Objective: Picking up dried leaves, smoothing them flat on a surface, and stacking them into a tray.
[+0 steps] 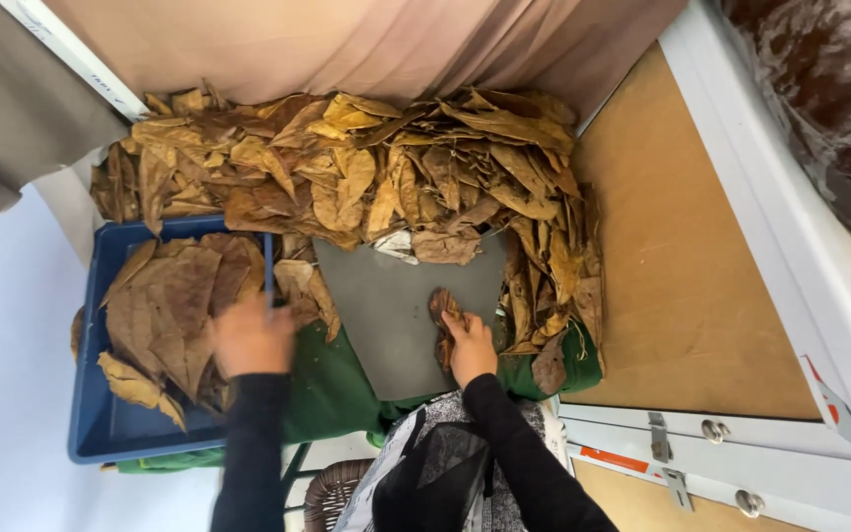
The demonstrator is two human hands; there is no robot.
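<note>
My left hand (250, 338) rests, blurred, on the stack of flat brown dried leaves (174, 296) inside a blue plastic tray (100, 433); its fingers look spread over the leaves. On the grey board (386, 315) lies a small crumpled dried leaf (442, 307), pressed down by my right hand (472, 347), whose fingers close over its lower end. Both arms wear black sleeves.
A large heap of loose dried leaves (366, 167) curves around the board's far and right sides. Green cloth (332, 394) lies under the board. Beige fabric hangs behind. A brown panel (682, 266) with a white frame stands at right. A wicker seat edge shows below.
</note>
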